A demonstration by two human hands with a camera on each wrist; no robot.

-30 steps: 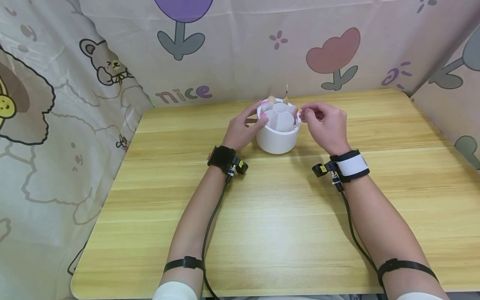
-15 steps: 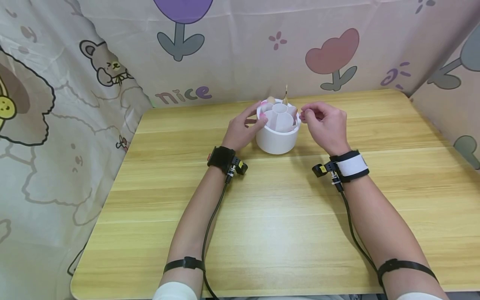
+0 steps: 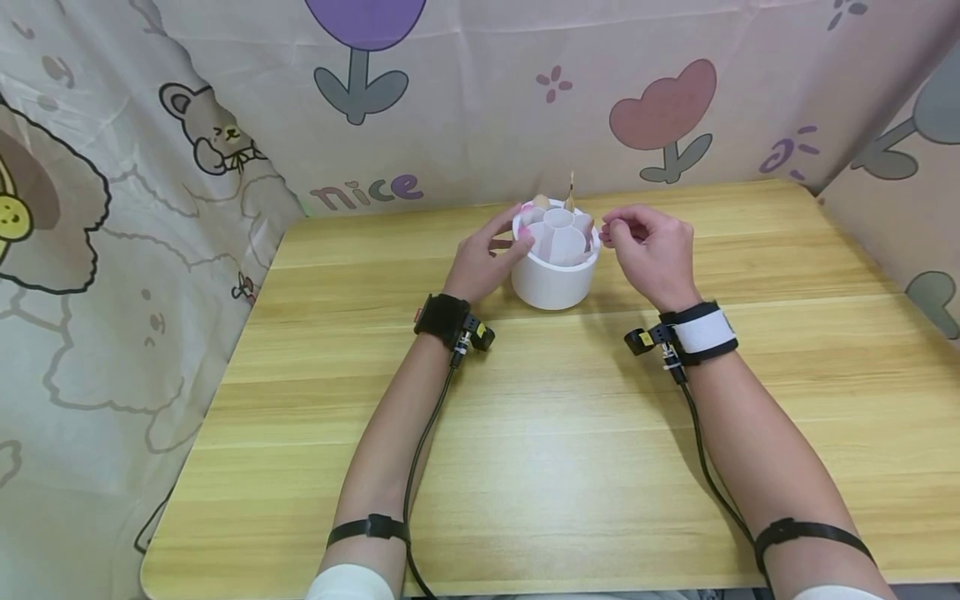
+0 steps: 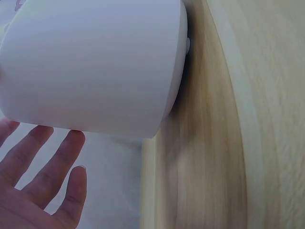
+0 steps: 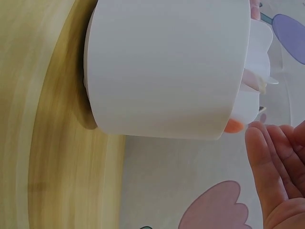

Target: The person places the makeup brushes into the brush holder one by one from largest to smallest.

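Observation:
A round white desk organizer [image 3: 552,287] with a petal-shaped divided insert [image 3: 560,218] stands upright on the table. My left hand [image 3: 483,262] holds it at the left rim, thumb in front and fingers round the side; in the left wrist view several fingertips touch its wall [image 4: 90,62]. At the right rim, my right hand [image 3: 658,250] has its fingers curled, with nothing visible in them. Its fingertips are close to an orange end [image 5: 233,126] that shows at the rim in the right wrist view. A thin brush [image 3: 570,200] and a rounded tan tip [image 3: 542,201] stick up from the insert.
The organizer sits toward the back of a wooden table [image 3: 555,467]. Behind it hangs a cloth printed with flowers [image 3: 480,108], and another printed cloth [image 3: 127,333] hangs at the left. Black cables [image 3: 427,433] run along both forearms.

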